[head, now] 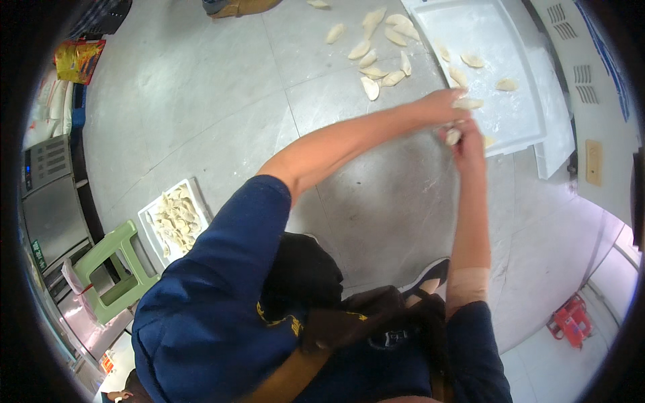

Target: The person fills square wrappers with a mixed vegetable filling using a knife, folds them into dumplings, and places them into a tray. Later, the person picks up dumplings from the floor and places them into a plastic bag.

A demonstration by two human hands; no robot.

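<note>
Both my hands meet at the near left corner of a white plastic tray (pixel 509 60) dusted with flour. My left hand (pixel 448 106) is shut on a pale uncooked dumpling (pixel 468 104), held at the fingertips. Just below it, my right hand (pixel 468 143) grips another dumpling (pixel 453 136); motion blurs its fingers. A few dumplings lie in the tray, including a dumpling (pixel 506 84) near its middle. To the left of the tray, several dumplings (pixel 373 72) are scattered on the grey tiled floor (pixel 216 101), which has white flour marks.
A smaller white tray (pixel 200 199) heaped with dumplings stands on the floor at left, beside a green plastic stool (pixel 126 242). A shoe (pixel 242 7) is at the top edge. A white appliance (pixel 584 90) borders the right side; a red object (pixel 572 322) lies lower right.
</note>
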